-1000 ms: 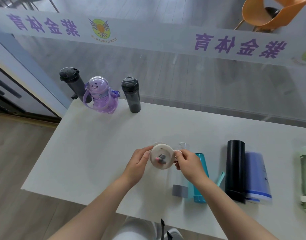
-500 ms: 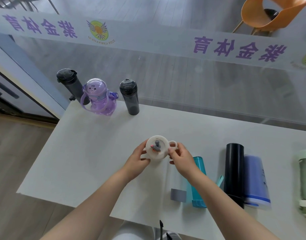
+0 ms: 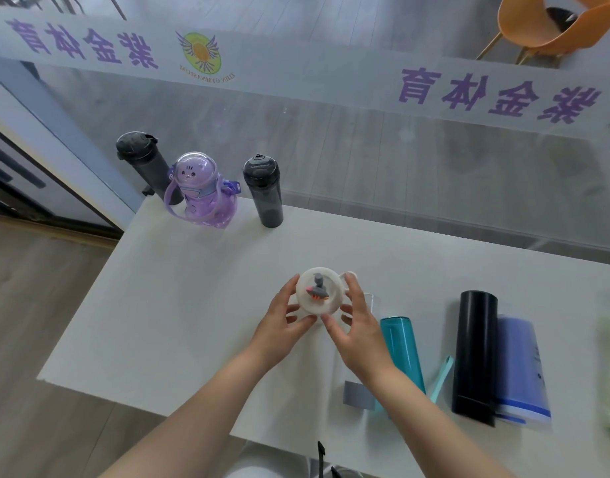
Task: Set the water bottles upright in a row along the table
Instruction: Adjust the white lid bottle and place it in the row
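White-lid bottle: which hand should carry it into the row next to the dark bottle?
Probably left. Both hands grip the white-lid bottle, but the left hand is on the side facing the row's end, the dark bottle. The right hand would cross over; it sits nearer the teal bottle.

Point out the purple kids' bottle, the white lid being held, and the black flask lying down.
purple kids' bottle [image 3: 207,198], head view, on its clear body.
white lid [image 3: 319,294], head view, on its top face.
black flask [image 3: 475,350], head view, mid-body.
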Demonstrator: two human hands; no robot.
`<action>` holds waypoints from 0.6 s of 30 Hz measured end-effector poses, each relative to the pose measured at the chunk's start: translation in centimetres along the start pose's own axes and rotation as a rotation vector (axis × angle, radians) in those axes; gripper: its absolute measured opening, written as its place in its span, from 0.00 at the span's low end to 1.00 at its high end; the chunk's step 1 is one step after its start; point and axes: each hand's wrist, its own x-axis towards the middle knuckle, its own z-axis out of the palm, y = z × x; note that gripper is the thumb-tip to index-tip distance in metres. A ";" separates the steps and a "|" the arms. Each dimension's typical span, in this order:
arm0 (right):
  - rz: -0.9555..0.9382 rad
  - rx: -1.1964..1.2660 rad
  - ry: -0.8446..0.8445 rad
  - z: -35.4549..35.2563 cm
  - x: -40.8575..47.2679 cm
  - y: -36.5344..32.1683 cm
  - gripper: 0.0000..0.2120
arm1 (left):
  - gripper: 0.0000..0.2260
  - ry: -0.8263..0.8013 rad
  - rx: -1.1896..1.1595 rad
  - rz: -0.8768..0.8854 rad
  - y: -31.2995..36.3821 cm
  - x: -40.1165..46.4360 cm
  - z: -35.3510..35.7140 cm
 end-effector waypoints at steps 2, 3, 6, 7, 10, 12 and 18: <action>-0.004 -0.002 -0.028 0.0 0.5 0.0 0.32 | 0.30 -0.010 -0.027 0.011 -0.1 -0.1 0.1; 0.001 0.020 -0.029 0.0 0.7 0.0 0.31 | 0.30 -0.012 -0.045 0.014 -0.1 -0.1 0.2; 0.003 0.053 -0.014 0.1 1.3 0.1 0.30 | 0.28 -0.012 -0.076 0.021 -0.2 0.3 0.2; 0.010 0.059 -0.005 0.1 1.6 0.1 0.30 | 0.27 -0.012 -0.079 0.023 0.0 0.7 0.2; 0.028 0.072 0.032 0.2 3.2 -0.2 0.31 | 0.25 -0.021 -0.087 0.032 0.8 2.4 -0.1; 0.024 0.069 0.047 0.0 4.7 -0.7 0.31 | 0.24 -0.026 -0.108 0.035 1.8 3.9 -0.4; 0.018 0.064 0.070 -0.3 10.4 -1.7 0.29 | 0.23 0.031 -0.060 0.066 4.7 8.9 -1.6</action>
